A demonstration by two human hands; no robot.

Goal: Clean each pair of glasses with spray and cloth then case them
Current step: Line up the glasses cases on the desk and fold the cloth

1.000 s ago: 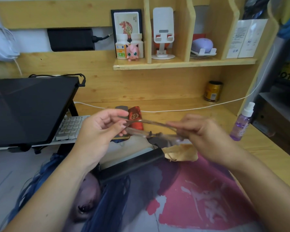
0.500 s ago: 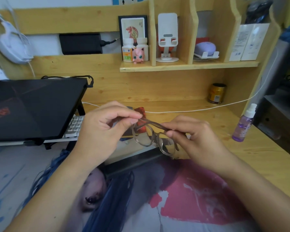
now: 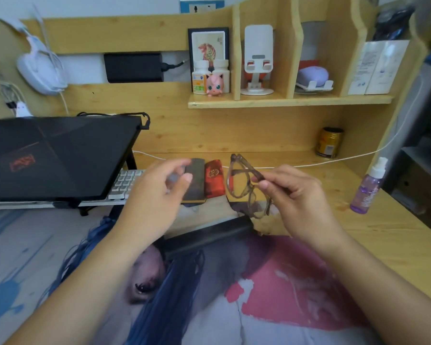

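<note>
Mid-task view. The right hand (image 3: pixel 301 195) pinches a pair of brown-framed glasses (image 3: pixel 244 185) by the folded temples, held above the counter (image 3: pixel 383 235). The left hand (image 3: pixel 159 192) hovers loosely spread over a grey case (image 3: pixel 195 180) and a red case (image 3: pixel 214 178), gripping nothing. A black case (image 3: pixel 209 235) and a tan cloth (image 3: pixel 271 226) (mostly hidden) lie below; the spray bottle (image 3: pixel 368 188) stands well apart. Casing this pair appears next; whether other pairs remain cannot be told.

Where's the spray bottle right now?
In the head view the purple spray bottle stands upright on the wooden desk at the far right, beyond the right hand holding the glasses.
</note>
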